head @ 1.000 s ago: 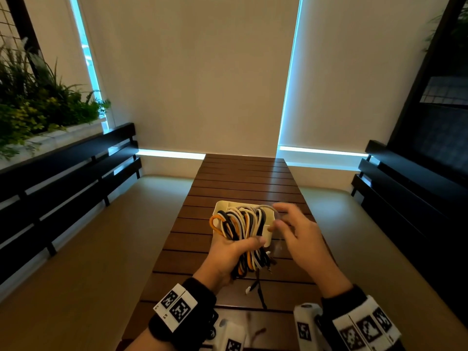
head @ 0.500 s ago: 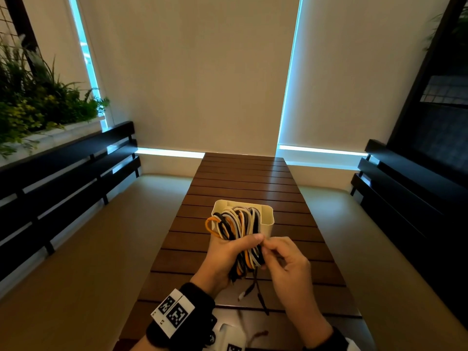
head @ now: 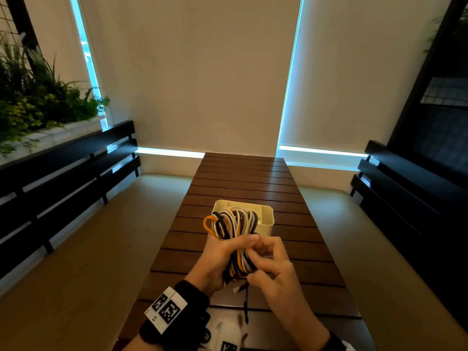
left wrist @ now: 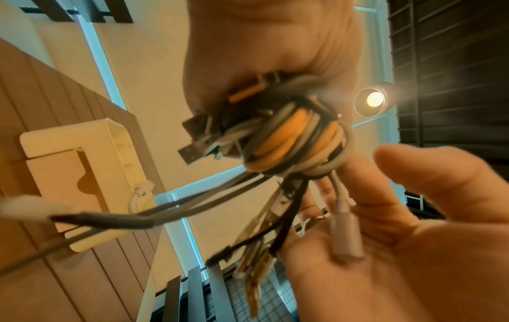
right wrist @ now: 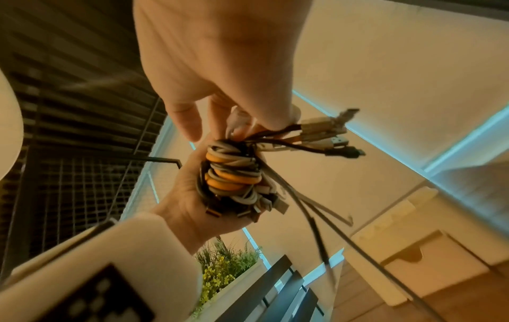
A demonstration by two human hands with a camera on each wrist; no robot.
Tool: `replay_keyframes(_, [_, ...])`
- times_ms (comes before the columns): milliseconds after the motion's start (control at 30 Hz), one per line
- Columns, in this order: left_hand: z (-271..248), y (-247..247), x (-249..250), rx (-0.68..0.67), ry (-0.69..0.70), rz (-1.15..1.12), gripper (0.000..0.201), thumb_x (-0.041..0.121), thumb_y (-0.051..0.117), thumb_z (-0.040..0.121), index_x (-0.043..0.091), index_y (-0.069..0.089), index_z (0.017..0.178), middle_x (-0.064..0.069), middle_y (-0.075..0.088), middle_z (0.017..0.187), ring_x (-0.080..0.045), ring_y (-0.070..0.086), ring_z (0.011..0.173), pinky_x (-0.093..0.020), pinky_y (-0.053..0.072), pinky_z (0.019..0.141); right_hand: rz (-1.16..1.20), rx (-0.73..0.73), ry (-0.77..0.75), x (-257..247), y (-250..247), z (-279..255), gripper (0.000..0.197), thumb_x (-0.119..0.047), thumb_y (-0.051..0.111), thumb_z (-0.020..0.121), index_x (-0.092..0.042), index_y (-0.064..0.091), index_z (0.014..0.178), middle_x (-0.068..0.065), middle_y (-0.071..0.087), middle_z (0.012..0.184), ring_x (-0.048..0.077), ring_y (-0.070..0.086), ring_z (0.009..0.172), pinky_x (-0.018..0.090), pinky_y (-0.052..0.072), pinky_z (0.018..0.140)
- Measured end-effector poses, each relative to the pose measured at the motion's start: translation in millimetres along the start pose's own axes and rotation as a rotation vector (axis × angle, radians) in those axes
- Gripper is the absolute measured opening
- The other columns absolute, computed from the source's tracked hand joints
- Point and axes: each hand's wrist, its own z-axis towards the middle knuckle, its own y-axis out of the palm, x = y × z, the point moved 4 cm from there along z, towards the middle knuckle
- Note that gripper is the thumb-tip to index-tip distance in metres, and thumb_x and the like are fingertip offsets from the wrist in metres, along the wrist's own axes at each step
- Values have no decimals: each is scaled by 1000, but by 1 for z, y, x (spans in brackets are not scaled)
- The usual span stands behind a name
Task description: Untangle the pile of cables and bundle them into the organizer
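While the left hand (head: 222,257) grips the cable bundle (head: 234,231) mid-length, fingers and thumb curled round it, loops point far and plug ends hang near, so the long axis runs near-far, tilted up. Organizer (head: 266,219) sits on the slatted table (head: 243,178) just beyond the loops, open top facing up; bundle is held above the table, not yet inside. Right hand (head: 273,269) is at the bundle's right side, fingers curled, pinching what looks like loose tails near the plug end; wrist views are blurred, so exact strand unclear. Next move likely hinges on tipping the loop end down into the organizer directly ahead; left hand is nearer.
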Motion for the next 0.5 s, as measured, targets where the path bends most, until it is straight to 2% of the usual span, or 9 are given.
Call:
replay_keyframes(67, [0, 2, -2, 23, 3, -33, 39, 5, 71, 70, -3, 61, 107, -16, 67, 85, -29, 67, 76, -36, 55, 60, 235, -5, 109, 7, -6, 4, 33, -8, 57, 67, -7, 69, 98, 3, 52, 108, 16, 55, 108, 32, 54, 86])
replay_keyframes(100, [0, 3, -3, 31, 8, -47, 35, 5, 70, 70, -2, 62, 103, -15, 67, 81, -27, 67, 71, -35, 55, 57, 386, -6, 159, 10, -10, 5, 30, -9, 57, 68, -2, 70, 94, 6, 55, 108, 21, 57, 109, 37, 54, 88])
replay_keyframes(200, [3, 6, 1, 76, 35, -24, 23, 0, 69, 69, 1, 63, 91, -11, 64, 71, -20, 66, 60, -29, 53, 52, 712, 134, 178, 16, -29, 9, 22, -20, 70, 58, 0, 71, 67, 15, 68, 93, 28, 65, 97, 36, 56, 80])
replay_keyframes(267, [6, 6, 5, 98, 43, 19, 28, -1, 70, 68, -1, 61, 94, -12, 64, 73, -21, 66, 61, -31, 54, 56, 722, 343, 278, 23, -43, 7, 10, -11, 63, 59, -1, 67, 56, 17, 68, 78, 31, 66, 82, 35, 57, 72])
replay_keyframes(333, [7, 5, 7, 117, 48, 39, 30, -3, 70, 70, -4, 58, 97, -15, 63, 76, -22, 66, 63, -32, 56, 59, 496, 525, 464, 35, -55, -2, 21, -1, 51, 73, -2, 59, 54, 15, 62, 69, 26, 59, 68, 31, 51, 63])
replay_keyframes(367, [8, 5, 8, 118, 53, 41, 29, -4, 70, 73, -4, 58, 99, -15, 63, 77, -22, 66, 64, -33, 56, 60, 365, 504, 582, 40, -57, -7, 27, -1, 46, 80, -3, 54, 54, 14, 59, 67, 22, 53, 60, 28, 44, 57])
replay_keyframes(400, [8, 5, 9, 119, 60, 40, 30, -4, 69, 73, -4, 58, 101, -15, 63, 78, -22, 66, 65, -33, 56, 61, 225, 371, 709, 44, -55, -11, 36, -8, 41, 86, -6, 52, 52, 12, 58, 65, 17, 47, 53, 24, 38, 52])
replay_keyframes(467, [8, 6, 9, 122, 70, 36, 36, 0, 70, 68, -4, 58, 102, -13, 65, 78, -21, 67, 68, -32, 56, 61, -15, -28, 936, 56, -39, -20, 62, -37, 28, 98, -9, 57, 51, 11, 65, 67, 13, 41, 43, 20, 31, 44])
replay_keyframes(500, [8, 6, 8, 123, 67, 32, 38, 2, 70, 66, -3, 58, 102, -13, 65, 78, -21, 67, 69, -31, 56, 61, -42, -158, 995, 61, -32, -24, 74, -53, 20, 96, -9, 64, 56, 11, 70, 74, 12, 41, 42, 20, 29, 43])
